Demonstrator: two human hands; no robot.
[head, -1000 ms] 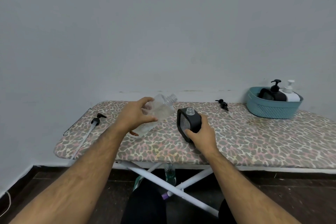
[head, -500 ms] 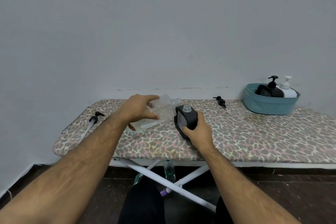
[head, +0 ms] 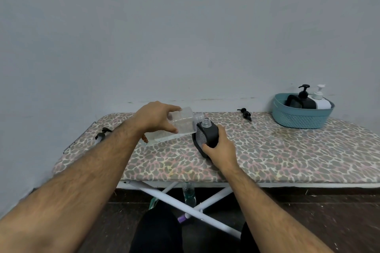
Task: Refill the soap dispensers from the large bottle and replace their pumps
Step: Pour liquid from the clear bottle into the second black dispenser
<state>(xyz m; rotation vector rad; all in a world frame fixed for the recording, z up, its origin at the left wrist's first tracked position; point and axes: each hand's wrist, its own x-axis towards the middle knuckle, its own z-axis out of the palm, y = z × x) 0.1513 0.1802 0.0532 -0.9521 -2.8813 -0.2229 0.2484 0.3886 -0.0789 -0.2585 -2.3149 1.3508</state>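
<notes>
Large bottle (head: 181, 125): clear plastic, uncapped, tipped nearly on its side at centre frame, neck pointing right. Its open mouth sits just beside the open neck of the dispenser (head: 206, 135), slightly above and to the left; whether the two rims touch cannot be told. Clear liquid shows inside the bottle; no stream is discernible at this size.

Left hand (head: 156, 117): wrapped over the top of the bottle, thumb on the near side, fingers curled over the far side, closed around the body.

Dispenser: black, squarish, grey mesh-like panel on its left face, pump off, clear threaded neck exposed. It stands on the surface (head: 287, 154), tilted a little to the left.

Right hand (head: 219, 148): clasped around the dispenser's right and near sides, thumb pressed on the front lower edge, fingers behind.

Pumps: one black pump (head: 244, 113) lies loose on the surface at the back, right of centre, well apart from the dispenser. A second pump (head: 102, 134) with a long pale tube lies at the left end, partly hidden by the left forearm.

Basket (head: 302, 116): teal, perforated, upper right of the surface. It holds a black dispenser (head: 302, 100) and a white dispenser (head: 320, 100), side by side, both with pumps fitted.

The surface is an ironing board with a leopard-print cover and white crossed legs, set against a plain grey wall (head: 185, 37).
</notes>
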